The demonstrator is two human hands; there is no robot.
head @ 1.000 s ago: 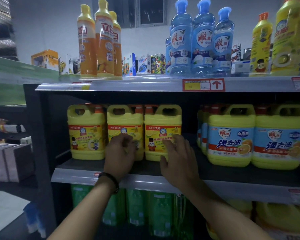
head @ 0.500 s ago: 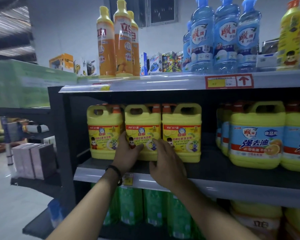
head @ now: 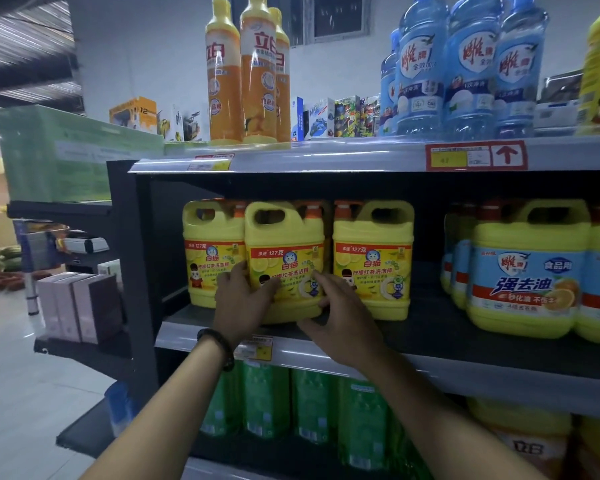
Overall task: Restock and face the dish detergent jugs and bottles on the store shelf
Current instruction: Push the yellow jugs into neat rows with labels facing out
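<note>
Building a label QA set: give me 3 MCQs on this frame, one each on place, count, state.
1. Where do the orange bottles stand?
A. top shelf
B. middle shelf
C. floor

2. How many front-row yellow-label jugs are on the middle shelf's left part?
A. two
B. three
C. five

3. What is the state of the middle jug?
A. lying on its side
B. untouched
C. upright, held by both hands

Key: A, they stand on the top shelf above the jugs. B, left jug, middle jug and right jug. C, left hand and right hand have fingers on its front and sides.
</note>
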